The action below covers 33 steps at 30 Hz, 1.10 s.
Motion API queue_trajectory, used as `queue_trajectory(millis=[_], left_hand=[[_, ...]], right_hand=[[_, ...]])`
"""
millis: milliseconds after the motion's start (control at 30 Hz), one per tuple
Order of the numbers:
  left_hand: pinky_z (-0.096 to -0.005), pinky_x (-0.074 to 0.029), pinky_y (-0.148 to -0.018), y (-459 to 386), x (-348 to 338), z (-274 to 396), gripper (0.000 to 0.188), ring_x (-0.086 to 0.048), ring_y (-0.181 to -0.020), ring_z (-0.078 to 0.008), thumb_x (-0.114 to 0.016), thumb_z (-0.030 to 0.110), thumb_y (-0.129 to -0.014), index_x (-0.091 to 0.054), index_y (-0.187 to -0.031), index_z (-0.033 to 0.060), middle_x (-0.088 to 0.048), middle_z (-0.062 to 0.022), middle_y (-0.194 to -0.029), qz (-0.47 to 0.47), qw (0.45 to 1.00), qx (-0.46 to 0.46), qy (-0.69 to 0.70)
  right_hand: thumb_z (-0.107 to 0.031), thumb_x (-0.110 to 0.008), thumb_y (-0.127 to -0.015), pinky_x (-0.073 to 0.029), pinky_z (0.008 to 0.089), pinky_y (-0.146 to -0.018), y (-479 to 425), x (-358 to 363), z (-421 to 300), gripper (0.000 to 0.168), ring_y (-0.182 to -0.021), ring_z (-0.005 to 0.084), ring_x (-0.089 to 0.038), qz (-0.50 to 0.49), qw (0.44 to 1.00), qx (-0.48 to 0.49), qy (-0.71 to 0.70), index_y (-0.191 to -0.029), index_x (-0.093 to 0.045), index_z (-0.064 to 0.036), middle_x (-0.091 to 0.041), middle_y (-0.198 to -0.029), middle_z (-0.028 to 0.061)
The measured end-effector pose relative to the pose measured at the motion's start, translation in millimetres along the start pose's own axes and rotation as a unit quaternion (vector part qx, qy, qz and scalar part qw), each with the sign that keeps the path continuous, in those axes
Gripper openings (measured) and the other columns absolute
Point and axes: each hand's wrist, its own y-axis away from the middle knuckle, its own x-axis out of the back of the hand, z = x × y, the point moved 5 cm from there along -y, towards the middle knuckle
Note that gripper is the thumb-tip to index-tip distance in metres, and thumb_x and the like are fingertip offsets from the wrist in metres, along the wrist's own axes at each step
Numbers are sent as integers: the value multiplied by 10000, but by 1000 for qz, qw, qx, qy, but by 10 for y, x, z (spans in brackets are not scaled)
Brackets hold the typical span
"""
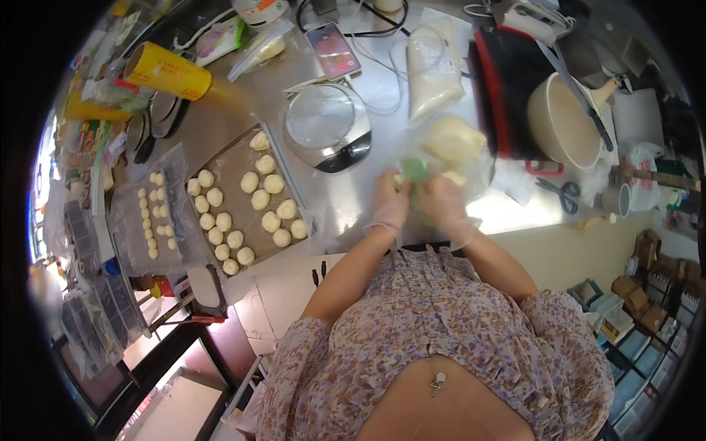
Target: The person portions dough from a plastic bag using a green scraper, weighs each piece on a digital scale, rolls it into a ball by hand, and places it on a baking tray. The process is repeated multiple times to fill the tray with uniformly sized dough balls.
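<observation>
Both my hands wear thin clear gloves and meet at the steel counter's front edge. My left hand (392, 199) has its fingers curled at a green tool (415, 170), probably a scraper, with a bit of pale dough at the fingertips. My right hand (443, 204) is blurred and touches the green tool's other side; its fingers are partly hidden. Just behind lies a large lump of pale dough (455, 140) in clear plastic. To the left stand a digital scale (328, 124) and a lined tray (230, 179) of round dough balls.
Smaller dough pieces lie on a plastic-covered tray (129, 220) at far left. A phone (333, 50) and a filled plastic bag (434, 71) lie at the back. On the right are a cream bowl (568, 127), a knife (584, 102) and scissors (562, 194).
</observation>
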Motion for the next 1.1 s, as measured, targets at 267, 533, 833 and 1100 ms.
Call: queue_trajectory(millis=[267, 533, 833, 1100], left_hand=[[-375, -452, -815, -50, -17, -40, 279, -562, -951, -322, -589, 131, -838, -556, -1077, -9, -581, -194, -1001, -8, 999, -20, 26], [-348, -508, -816, 66, 320, -397, 319, -583, -925, -209, -526, 52, -882, -471, -1190, -13, -560, -119, -1059, -105, 798, 137, 578], [-331, -461, -866, -447, 1483, 141, 405, -536, -1003, -150, -534, 107, -913, -409, -1293, 46, -538, -70, -1084, 109, 879, -13, 464], [-256, -482, -724, -1291, 1396, -211, 323, -566, -851, -119, -575, 81, -882, -503, -1196, 49, -559, -52, -1024, 121, 938, 55, 320]], right_hand=[[-161, -512, -854, -473, 478, -662, -49, -118, -65, 191, -735, 427, -605, -11, 1000, 8, 12, -905, -538, 21, -615, -757, 260], [-191, -581, -835, -477, 437, -706, 157, -33, 416, 305, -787, 406, -609, 51, 985, -37, -160, -1069, -559, 4, -623, -825, 250], [-96, -618, -803, -447, 423, -778, 96, 300, 275, 179, -900, 345, -570, 217, 967, 57, -118, -975, -609, -46, -604, -920, 158], [-81, -614, -743, -432, 385, -723, -217, 554, 447, 160, -841, 270, -561, 155, 967, 168, 114, -878, -688, -121, -582, -822, 71]])
